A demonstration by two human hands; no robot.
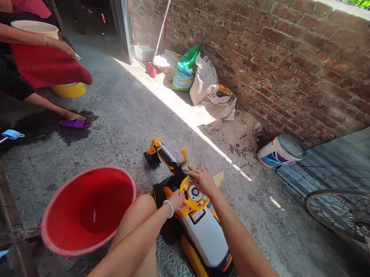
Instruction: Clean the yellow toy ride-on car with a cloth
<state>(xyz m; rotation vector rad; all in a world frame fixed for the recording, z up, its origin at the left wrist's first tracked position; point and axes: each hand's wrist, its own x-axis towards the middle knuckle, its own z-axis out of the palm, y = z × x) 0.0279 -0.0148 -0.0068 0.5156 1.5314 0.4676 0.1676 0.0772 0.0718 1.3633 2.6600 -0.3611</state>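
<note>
A yellow, white and black ride-on toy digger stands on the concrete in front of me, its arm pointing away. My left hand, with a bead bracelet on the wrist, is closed on the left rim of the yellow steering wheel. My right hand is closed on a crumpled tan cloth and presses it against the top of the wheel. My bare knee is just left of the toy.
A red plastic basin sits tilted at my left. Another person in red sits at far left beside a yellow tub. Sacks and a white bucket lie along the brick wall. A bicycle wheel is at right.
</note>
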